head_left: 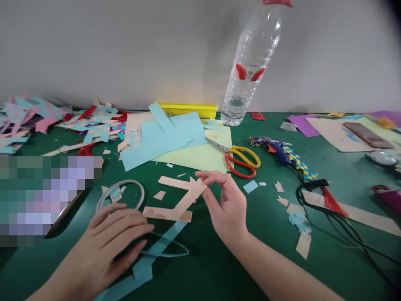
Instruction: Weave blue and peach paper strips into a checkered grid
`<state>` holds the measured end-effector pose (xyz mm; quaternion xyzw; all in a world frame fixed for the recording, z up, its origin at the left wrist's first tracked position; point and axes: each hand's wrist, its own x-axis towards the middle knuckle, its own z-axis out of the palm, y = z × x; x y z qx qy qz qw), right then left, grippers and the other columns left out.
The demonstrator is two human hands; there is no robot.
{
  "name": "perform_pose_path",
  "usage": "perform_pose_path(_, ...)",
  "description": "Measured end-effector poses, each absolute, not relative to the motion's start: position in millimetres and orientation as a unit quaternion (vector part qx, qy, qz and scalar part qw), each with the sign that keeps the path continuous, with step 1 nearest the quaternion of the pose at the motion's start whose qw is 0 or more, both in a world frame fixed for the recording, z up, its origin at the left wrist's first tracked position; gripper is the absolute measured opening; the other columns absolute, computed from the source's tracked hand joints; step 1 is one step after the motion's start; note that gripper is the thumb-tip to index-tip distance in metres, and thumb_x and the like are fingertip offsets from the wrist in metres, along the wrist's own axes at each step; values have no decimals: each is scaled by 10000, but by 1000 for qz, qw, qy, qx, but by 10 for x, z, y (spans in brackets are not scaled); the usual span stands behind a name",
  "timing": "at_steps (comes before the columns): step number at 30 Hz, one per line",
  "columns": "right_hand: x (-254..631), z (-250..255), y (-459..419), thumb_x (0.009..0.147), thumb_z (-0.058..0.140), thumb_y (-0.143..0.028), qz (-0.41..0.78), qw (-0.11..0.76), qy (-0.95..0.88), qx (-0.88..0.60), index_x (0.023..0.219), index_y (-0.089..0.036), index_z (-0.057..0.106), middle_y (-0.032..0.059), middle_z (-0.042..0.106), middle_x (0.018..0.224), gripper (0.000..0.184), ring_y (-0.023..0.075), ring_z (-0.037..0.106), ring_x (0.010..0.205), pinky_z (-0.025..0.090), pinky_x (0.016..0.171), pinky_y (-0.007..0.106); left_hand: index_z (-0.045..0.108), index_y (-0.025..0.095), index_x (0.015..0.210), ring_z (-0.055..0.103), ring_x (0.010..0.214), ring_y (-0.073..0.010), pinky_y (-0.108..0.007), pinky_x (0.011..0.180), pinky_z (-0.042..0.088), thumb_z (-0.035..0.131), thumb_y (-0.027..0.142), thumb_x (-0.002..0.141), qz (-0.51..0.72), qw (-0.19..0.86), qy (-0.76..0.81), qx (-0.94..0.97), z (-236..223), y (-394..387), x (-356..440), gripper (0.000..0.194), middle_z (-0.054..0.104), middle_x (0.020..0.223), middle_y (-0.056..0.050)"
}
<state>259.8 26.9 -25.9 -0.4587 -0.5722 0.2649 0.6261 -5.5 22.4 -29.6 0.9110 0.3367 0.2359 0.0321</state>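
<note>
My right hand (230, 205) pinches the upper end of a pale peach paper strip (189, 196) between thumb and fingers. Its lower end meets another peach strip (166, 214), and a third peach strip (173, 182) lies behind it. At lower left, my left hand (119, 236) has its fingers curled around one side of a thin light-blue loop (178, 254); the exact grip is hidden. Just behind that hand stands a greyish-white ring (142, 192), partly covered by the fingers. Beneath the loop runs a bent light-blue paper strip (142, 267).
Scissors (241, 161) lie on blue and green paper sheets (175, 129). A bottle (250, 62) leans near the wall. To the right are a blue glue gun (275, 151), black cable (341, 225), paper scraps (297, 219) and a phone (368, 134). Cut strips (97, 125) pile up at left.
</note>
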Motion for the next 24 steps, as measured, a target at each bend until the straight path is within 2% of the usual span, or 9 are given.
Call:
perform_pose_path(6, 2624, -247, 271, 893, 598, -142, 227, 626, -594, -452, 924, -245, 595, 54, 707, 1044, 108, 211, 658, 1046, 558, 903, 424, 639, 320, 1125, 682, 955, -216, -448, 1023, 399, 565, 250, 945, 238, 43, 313, 919, -272, 164, -32, 207, 737, 1027, 7)
perform_pose_path(9, 2672, -258, 309, 890, 596, -150, 176, 636, -607, -443, 907, -241, 595, 39, 664, 955, 92, 191, 636, 939, 540, 858, 398, 627, 300, 1137, 679, 951, -214, -448, 1034, 398, 596, 249, 930, 222, 26, 278, 934, -226, 165, -54, 215, 726, 1037, -8)
perform_pose_path(14, 2761, -286, 406, 869, 575, -145, 123, 616, -636, -448, 878, -231, 585, 10, 570, 824, 88, 168, 563, 806, 494, 744, 349, 591, 279, 1122, 651, 949, -221, -424, 920, 465, 576, 174, 919, 261, -27, 314, 912, -145, 200, -79, 229, 707, 1016, -23)
perform_pose_path(17, 2782, -299, 449, 862, 585, -163, 109, 617, -624, -466, 880, -230, 595, -13, 498, 751, 70, 148, 520, 714, 459, 695, 330, 595, 244, 1079, 652, 939, -238, -434, 885, 475, 546, 171, 934, 299, -75, 351, 884, -151, 252, -125, 170, 700, 1000, -42)
perform_pose_path(21, 2778, -303, 494, 864, 581, -174, 81, 615, -639, -455, 895, -226, 599, -38, 487, 675, 63, 139, 517, 661, 450, 723, 343, 631, 209, 1026, 668, 956, -250, -428, 899, 482, 532, 199, 947, 260, -80, 386, 882, -216, 324, -200, 127, 716, 982, -45)
perform_pose_path(24, 2772, -290, 508, 886, 560, -195, 58, 609, -647, -455, 922, -225, 590, -37, 523, 688, 56, 136, 547, 671, 461, 759, 349, 645, 216, 1028, 661, 988, -256, -429, 907, 480, 482, 267, 969, 260, -63, 410, 872, -248, 343, -206, 180, 720, 1008, -67)
